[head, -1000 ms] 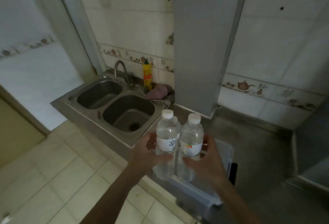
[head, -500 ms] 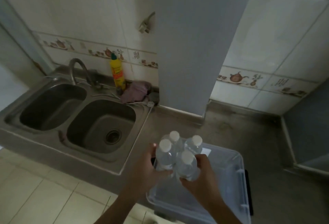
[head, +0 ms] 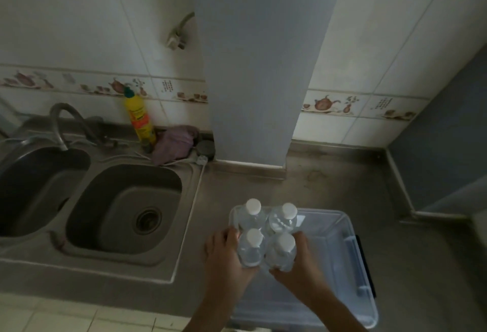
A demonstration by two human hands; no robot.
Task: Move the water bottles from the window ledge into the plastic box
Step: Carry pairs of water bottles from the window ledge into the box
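The plastic box (head: 353,260) is set on the steel counter (head: 329,189), at 3 o'clock of the sink (head: 123,207). Four water bottles (head: 266,234) are clustered upright over its 10 o'clock corner, clamped between the left hand (head: 226,255) and right hand (head: 300,265), presumably so all travel together.

Bottles: four water bottles (head: 266,234) are clasped upright together over the plastic box (head: 350,265).
Hands: left hand (head: 226,260) and right hand (head: 303,265) are pressed against the cluster.
Surface: the box is seated on the steel surface (head: 395,239) beside the sink (head: 123,210).
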